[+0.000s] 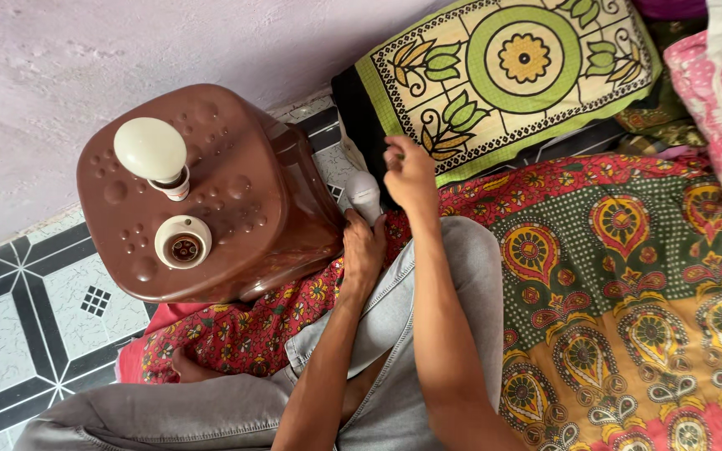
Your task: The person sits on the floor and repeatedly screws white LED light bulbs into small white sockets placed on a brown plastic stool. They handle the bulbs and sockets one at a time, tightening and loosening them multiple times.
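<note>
My left hand grips the lower part of a white bulb body, held between the brown stool and the bed. My right hand hovers just above and to the right of it with fingers pinched together; I cannot tell whether something small is in them. On the brown plastic stool lies a white bulb on its side, and beside it a white round lamp holder faces up.
A green patterned pillow leans at the head of the bed, with a patterned bedsheet to the right. My grey-trousered legs lie below. Black-and-white floor tiles and a pale wall are to the left.
</note>
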